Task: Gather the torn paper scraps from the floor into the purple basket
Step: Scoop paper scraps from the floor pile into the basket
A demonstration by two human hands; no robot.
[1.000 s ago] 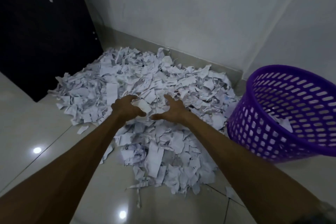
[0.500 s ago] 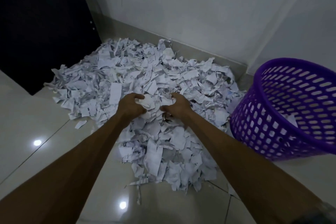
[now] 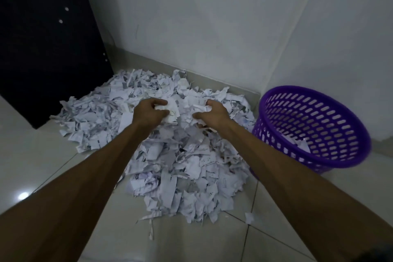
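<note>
left hand [image 3: 148, 112]: fingers curled round a wad of paper scraps, gripping it over the middle of the pile, about 11 o'clock from frame centre.
right hand [image 3: 214, 114]: thumb and fingers curled round more scraps, gripping them; sits level with the left hand, at about 1 o'clock from frame centre. The two hands are apart, loose white paper between them.
arms: both bare, reaching in from 7 and 5 o'clock toward the pile.
paper scraps [image 3: 170, 166]: big heap of torn white pieces, some with print or scribbles, lying on the floor [image 3: 276, 240]. It runs from the wall skirting at 12 o'clock down to about 6 o'clock. One stray bit [image 3: 249, 217] lies off the heap's edge at 5 o'clock, a thin strip at 6 o'clock.
purple basket [image 3: 310, 127]: slotted plastic, round, stands at 3 o'clock of the pile, its near wall touching the heap's edge. Mouth tilted toward the camera. A few white scraps [image 3: 302, 144] show inside, low against the near wall.
walls: pale, meeting in a corner at 1 o'clock, behind the basket.
dark panel [image 3: 42, 38]: black slab with small pale dots, upright at 10 o'clock, its bottom corner just beside the heap's left edge.
floor finish: glossy pale tiles, light spot [image 3: 23, 195] reflected at 8 o'clock.
</note>
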